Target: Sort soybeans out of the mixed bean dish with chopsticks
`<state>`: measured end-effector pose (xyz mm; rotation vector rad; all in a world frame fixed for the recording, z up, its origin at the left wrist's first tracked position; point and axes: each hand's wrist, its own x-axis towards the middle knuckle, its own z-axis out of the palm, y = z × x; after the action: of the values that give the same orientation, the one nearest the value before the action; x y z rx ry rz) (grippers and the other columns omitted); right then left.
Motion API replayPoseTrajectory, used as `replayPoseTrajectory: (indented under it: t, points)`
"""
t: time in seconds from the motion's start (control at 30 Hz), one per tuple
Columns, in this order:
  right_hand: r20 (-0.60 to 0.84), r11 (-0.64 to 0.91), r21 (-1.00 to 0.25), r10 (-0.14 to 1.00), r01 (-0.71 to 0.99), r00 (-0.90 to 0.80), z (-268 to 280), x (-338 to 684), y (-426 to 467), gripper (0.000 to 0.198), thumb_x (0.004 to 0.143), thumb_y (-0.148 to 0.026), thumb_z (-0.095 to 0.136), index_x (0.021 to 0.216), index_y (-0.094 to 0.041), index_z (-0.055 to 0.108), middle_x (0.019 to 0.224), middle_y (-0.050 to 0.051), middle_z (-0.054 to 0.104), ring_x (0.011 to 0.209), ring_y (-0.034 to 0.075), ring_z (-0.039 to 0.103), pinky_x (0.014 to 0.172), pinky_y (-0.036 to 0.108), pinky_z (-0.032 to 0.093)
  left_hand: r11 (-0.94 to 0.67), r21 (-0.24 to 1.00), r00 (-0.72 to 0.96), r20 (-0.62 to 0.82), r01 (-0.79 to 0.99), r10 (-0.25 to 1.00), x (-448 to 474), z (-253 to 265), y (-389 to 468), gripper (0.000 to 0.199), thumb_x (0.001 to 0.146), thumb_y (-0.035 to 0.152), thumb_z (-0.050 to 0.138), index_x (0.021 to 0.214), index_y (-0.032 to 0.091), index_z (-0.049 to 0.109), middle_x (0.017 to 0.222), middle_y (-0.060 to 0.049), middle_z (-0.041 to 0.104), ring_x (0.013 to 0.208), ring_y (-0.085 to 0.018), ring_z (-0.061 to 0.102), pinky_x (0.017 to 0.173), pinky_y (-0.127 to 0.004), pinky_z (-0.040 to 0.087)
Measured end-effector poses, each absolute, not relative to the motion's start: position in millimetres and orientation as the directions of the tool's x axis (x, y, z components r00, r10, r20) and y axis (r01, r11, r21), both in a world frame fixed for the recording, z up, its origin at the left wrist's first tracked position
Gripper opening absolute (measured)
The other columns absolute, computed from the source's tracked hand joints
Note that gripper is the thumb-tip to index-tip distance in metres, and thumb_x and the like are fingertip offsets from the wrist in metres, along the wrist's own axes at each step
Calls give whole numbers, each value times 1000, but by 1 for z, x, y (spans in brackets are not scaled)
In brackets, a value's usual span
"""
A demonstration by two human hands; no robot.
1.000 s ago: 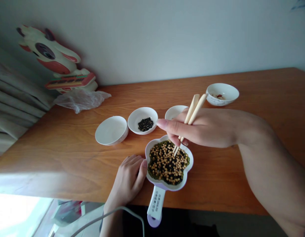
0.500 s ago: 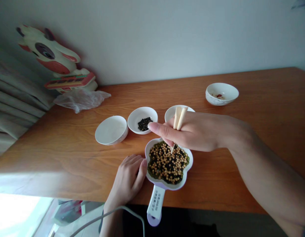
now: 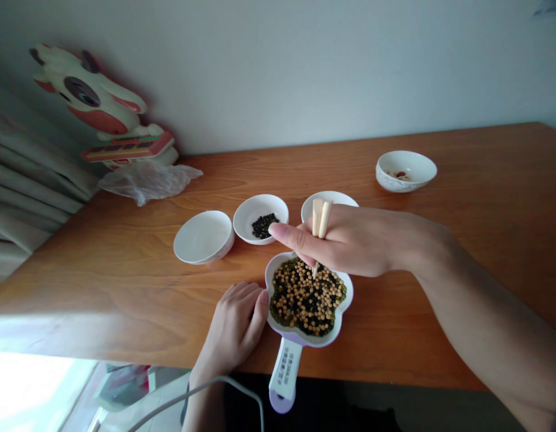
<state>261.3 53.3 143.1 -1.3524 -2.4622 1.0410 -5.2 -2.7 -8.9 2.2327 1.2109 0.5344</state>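
Observation:
My right hand (image 3: 345, 240) is closed around a pair of wooden chopsticks (image 3: 321, 219), their tips down among the beans. Those beans (image 3: 304, 300), tan, black and green mixed, fill a flower-shaped white and lilac pan (image 3: 345, 306), whose labelled handle (image 3: 285, 369) juts over the table's front edge. On the tabletop my left hand (image 3: 239, 321) lies loosely bent and empty, its thumb by the pan's left rim. Just behind the pan, a white bowl (image 3: 246, 219) holds black beans (image 3: 264, 226). Another white bowl (image 3: 329, 197) is partly hidden behind my right hand.
To the left stands a white bowl (image 3: 201, 237) with nothing visible in it. A bowl (image 3: 406, 170) with a few pieces inside stands at back right. A cow-shaped toy keyboard (image 3: 107, 114) and a clear plastic bag (image 3: 152, 182) occupy the back left. A grey cable (image 3: 206, 387) crosses my left forearm.
The chopsticks' upper ends have tilted a little left and down, while the tips stay among the beans. My left hand has kept its place.

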Motion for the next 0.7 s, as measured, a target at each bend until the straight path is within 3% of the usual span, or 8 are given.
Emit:
replayPoseTrajectory:
  t: [0.2,0.43,0.53,0.7]
  points:
    - [-153,383,-642,785,665,-600,142,259,55,76,105,-72,20,72,-20,65,59,1,58,54,15,50,63,32,36,-451,623,515,88,639,853,-6,-9,-3,38,112,31,37,77,20,44,77,-2,56,74,-18,48,75,-35,36]
    - [-134,307,-673,844,673,-519,145,281,57,76,103,-76,23,77,-20,68,72,2,68,63,15,59,68,32,41,-450,620,520,79,643,851,-6,-10,-2,38,112,31,37,76,21,44,78,-2,57,75,-18,49,75,-34,36]
    - [-28,309,-710,886,633,-464,154,297,59,75,104,-74,22,74,-20,65,74,2,70,67,15,62,71,31,43,-456,614,525,78,645,847,-6,-9,-2,39,112,30,37,76,21,45,78,-2,57,75,-18,49,75,-35,36]
    - [142,387,-660,906,644,-399,162,320,65,79,105,-73,15,73,-20,65,67,1,64,64,13,60,65,28,43,-452,611,519,77,651,851,-6,-9,-2,39,112,32,36,75,21,44,77,-3,57,74,-19,49,75,-35,37]
